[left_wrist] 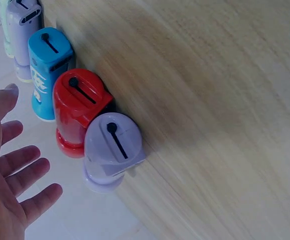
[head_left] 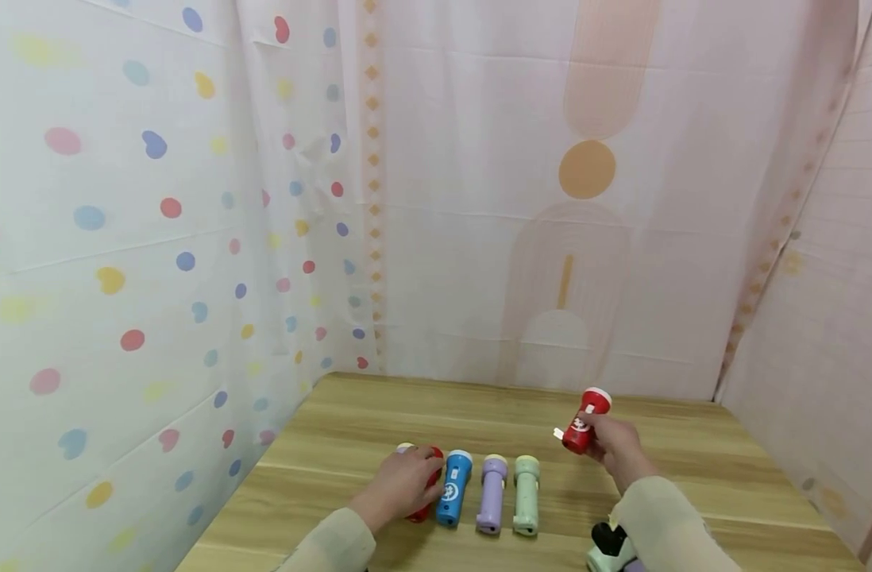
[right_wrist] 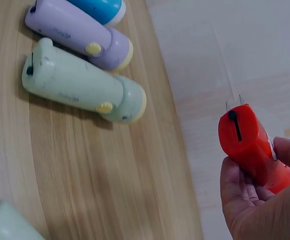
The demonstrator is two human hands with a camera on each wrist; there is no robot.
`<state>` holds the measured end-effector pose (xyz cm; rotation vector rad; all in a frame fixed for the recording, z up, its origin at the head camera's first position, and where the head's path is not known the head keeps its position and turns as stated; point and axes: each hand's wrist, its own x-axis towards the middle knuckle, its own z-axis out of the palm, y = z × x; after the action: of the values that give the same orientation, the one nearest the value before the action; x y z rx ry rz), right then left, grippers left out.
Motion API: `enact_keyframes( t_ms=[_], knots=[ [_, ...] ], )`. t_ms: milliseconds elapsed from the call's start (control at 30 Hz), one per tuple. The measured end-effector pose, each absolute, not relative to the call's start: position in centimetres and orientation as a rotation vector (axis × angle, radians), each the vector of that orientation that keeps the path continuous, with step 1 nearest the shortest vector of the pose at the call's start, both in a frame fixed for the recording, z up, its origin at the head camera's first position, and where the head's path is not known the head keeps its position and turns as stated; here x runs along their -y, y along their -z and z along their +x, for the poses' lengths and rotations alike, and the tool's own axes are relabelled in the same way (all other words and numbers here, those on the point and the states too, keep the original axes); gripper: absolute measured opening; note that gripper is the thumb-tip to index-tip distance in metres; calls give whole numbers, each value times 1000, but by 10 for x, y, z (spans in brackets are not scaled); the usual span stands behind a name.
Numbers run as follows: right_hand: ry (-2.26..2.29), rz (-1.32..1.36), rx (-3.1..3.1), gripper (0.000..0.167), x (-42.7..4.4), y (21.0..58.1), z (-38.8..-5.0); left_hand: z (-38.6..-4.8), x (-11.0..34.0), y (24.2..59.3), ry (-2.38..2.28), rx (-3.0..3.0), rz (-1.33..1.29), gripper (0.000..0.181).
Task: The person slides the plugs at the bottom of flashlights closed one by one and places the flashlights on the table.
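Note:
Raised above the right side of the table, my right hand (head_left: 619, 446) grips a red flashlight (head_left: 576, 435) between thumb and fingers. Two metal prongs (right_wrist: 241, 100) stick out of its tail end in the right wrist view. My left hand (head_left: 400, 481) hovers at the left end of a row of flashlights, its fingers spread and loosely bent. It partly hides another red flashlight (left_wrist: 77, 105) and a lavender one (left_wrist: 114, 145) from the head view. Rightward from these lie a blue flashlight (head_left: 456, 481), a purple flashlight (head_left: 492, 492) and a mint green flashlight (head_left: 526, 496).
By the right forearm, at the near edge of the head view, sits a mint green item (head_left: 604, 559) with a black part (head_left: 608, 538), partly cut off. The wooden table (head_left: 379, 405) meets patterned cloth walls (head_left: 464, 238) at the back and sides.

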<state>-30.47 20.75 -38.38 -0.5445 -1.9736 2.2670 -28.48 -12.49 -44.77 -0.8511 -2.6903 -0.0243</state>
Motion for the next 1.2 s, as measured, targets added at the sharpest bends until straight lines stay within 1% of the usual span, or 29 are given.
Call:
enact_keyframes(
  t_ms=[167, 467, 733, 1000, 1200],
  knots=[
    [-2276, -503, 2006, 46, -195, 384, -304, -286, 120, 442, 45, 2675, -871, 41],
    [-2310, -423, 2096, 39, -172, 389, -302, -286, 102, 426, 30, 2629, -904, 43],
    [-2361, -428, 2094, 46, -155, 388, -301, -289, 88, 415, 12, 2610, -920, 46],
    [-2414, -388, 2109, 46, -140, 388, -301, -287, 75, 405, 17, 2595, -927, 49],
    [-2419, -362, 2141, 42, -133, 388, -301, -285, 71, 403, 42, 2564, -951, 51]
  ],
)
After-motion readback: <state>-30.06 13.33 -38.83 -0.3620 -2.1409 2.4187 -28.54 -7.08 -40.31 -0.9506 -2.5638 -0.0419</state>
